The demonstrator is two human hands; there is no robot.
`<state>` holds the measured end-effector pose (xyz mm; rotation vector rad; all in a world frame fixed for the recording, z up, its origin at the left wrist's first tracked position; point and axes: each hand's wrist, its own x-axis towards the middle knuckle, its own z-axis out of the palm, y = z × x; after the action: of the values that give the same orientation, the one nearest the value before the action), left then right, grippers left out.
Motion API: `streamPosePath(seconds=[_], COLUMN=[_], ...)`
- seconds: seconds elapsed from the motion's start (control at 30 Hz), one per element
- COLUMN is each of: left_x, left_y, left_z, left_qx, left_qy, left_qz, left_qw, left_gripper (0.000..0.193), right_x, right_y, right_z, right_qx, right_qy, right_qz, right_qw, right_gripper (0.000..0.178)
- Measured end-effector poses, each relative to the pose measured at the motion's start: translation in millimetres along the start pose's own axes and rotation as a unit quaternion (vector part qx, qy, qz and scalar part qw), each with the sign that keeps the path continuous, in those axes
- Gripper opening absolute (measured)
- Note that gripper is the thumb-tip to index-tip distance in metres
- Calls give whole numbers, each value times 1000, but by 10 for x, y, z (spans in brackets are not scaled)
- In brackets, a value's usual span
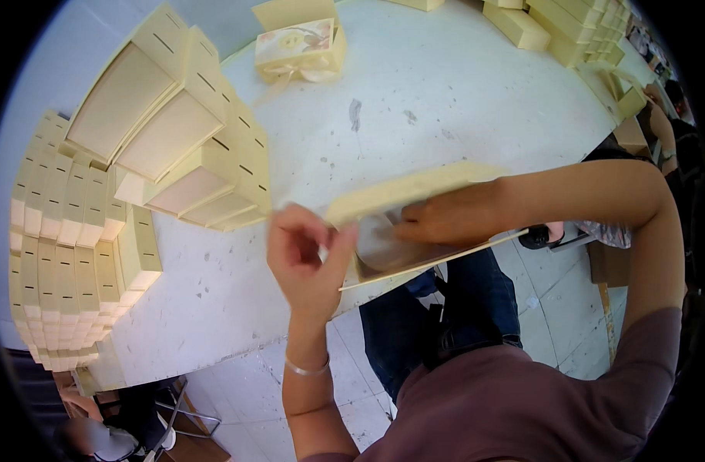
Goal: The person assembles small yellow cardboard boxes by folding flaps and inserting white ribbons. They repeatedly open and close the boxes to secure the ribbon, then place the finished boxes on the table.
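An open cream cardboard box lies at the table's near edge, its lid raised along the far side. Inside, something pale and see-through or whitish shows, too blurred to name. My right hand reaches over the far side into the box, its fingertips smeared by motion. At the box's left end is my left hand, fingers curled in and thumb pointing toward the box corner. Whatever those curled fingers hold, if anything, is hidden.
Tall stacks of cream boxes with dark slots rise at left, beside smaller stacked ones. A ribboned box with a printed top stands at the back. More boxes fill the far right. Other people sit at lower left and right.
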<state>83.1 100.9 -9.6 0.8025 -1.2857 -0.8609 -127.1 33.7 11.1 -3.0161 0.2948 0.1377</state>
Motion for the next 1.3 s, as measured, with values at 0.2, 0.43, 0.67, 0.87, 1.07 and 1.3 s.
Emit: streamPosePath(seconds=[0.2,0.43,0.67,0.87,1.07,1.3], left_x=[-217,-89,-21,162,169,226], left_y=[135,107,401,364,122,4], left_z=[64,51,251,498,481,535], left_qx=[-226,-172,138,329,352,441], left_qy=[-160,-324,-320,-389,-384,-294], left_qz=[-238,-221,-282,-136,-116,-37], left_qw=[931,904,894,850,846,847], left_gripper=[11,27,15,39,31,15], right_x=[-201,-279,-353,-325,-156,-352], right_y=[30,8,192,201,248,120], right_z=[-15,-70,397,-21,453,-55], right_qx=[152,194,274,217,216,590], right_qy=[60,-120,162,22,235,85], right_qz=[116,190,15,152,86,241], right_qw=[980,955,948,964,944,766], right_gripper=[28,36,38,25,26,20])
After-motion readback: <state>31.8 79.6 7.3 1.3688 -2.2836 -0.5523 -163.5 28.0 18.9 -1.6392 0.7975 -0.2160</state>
